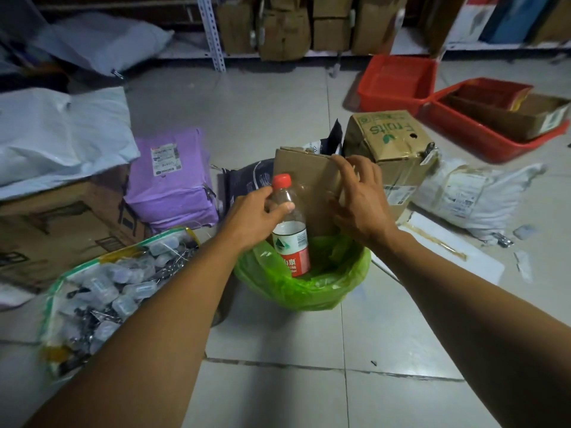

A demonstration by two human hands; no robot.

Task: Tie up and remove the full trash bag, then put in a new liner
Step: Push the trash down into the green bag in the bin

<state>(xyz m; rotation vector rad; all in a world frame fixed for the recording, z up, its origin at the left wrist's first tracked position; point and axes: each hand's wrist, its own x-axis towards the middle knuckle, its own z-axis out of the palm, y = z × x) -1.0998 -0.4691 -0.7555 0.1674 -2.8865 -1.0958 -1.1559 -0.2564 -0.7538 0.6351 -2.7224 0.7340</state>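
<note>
Trash bag [309, 291] sits below left hand [256, 214] gripping bottle [292, 239], right hand [361, 205] gripping cardboard [306, 177].

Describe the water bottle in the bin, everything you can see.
The bottle is clear plastic with a red cap and a white-and-red label bearing a green mark. It looks empty, stands nearly upright with its base inside the green trash bag, cardboard close behind. The left hand grips its shoulder.

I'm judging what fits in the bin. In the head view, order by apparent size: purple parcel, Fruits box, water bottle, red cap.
1. purple parcel and Fruits box: about alike, and the right hand hides part of the box, so unranked.
2. water bottle.
3. red cap.
</note>
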